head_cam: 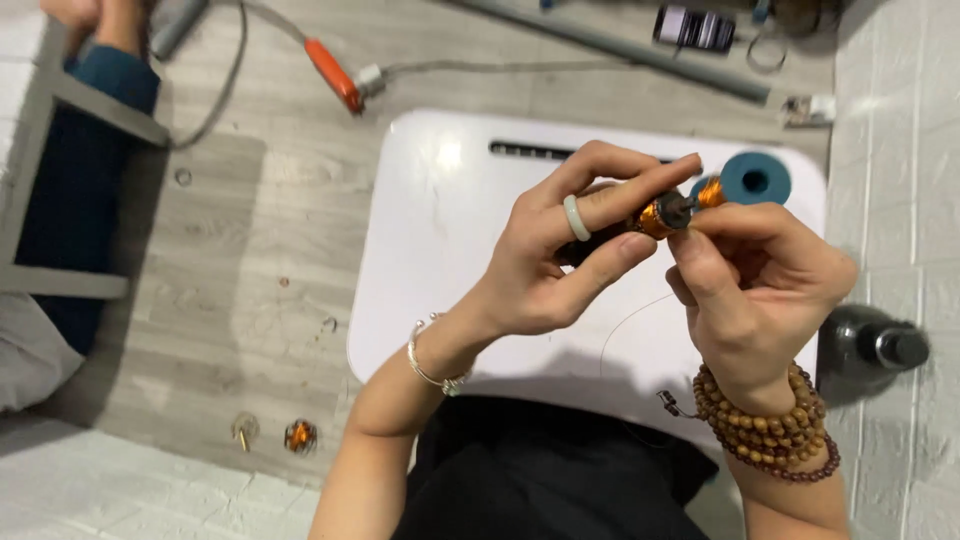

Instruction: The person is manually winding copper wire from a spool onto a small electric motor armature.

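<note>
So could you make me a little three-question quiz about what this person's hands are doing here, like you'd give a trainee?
1. True or false: the left hand and the right hand both grip the copper-wound motor rotor above the white lap table.
2. Which colour is the round spool just behind the right hand's fingers: A red, B teal blue, C yellow?
3. What does the left hand wear on one finger?

Key
1. True: both hands pinch it, lifted off the table.
2. B.
3. A pale ring; a thin silver bracelet sits at that wrist, while the right wrist carries wooden bead bracelets.
</note>
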